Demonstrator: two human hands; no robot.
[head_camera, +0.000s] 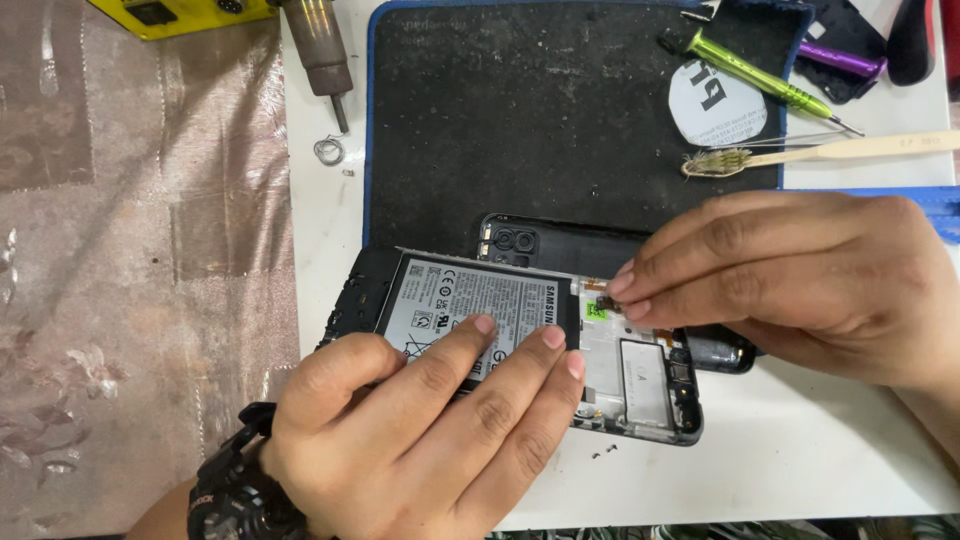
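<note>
On the white table (800, 450), the opened phone (520, 335) lies lengthwise left-to-right under both hands.

A dark work mat (560, 110) with a blue border covers the far half of the white table (830, 440). At its far right corner lie a green-handled screwdriver (760, 75), a round white sticker (715, 105) and a pale, worn toothbrush (830, 152); a purple-handled tool (840, 60) rests just beyond. Far left, a brown cylindrical iron (318, 45) points toward a small wire coil (329, 150), beside a yellow device (175, 12). A pinkish patterned cloth (130, 260) lies left. Tiny screws (603, 452) sit near the front edge.
</note>
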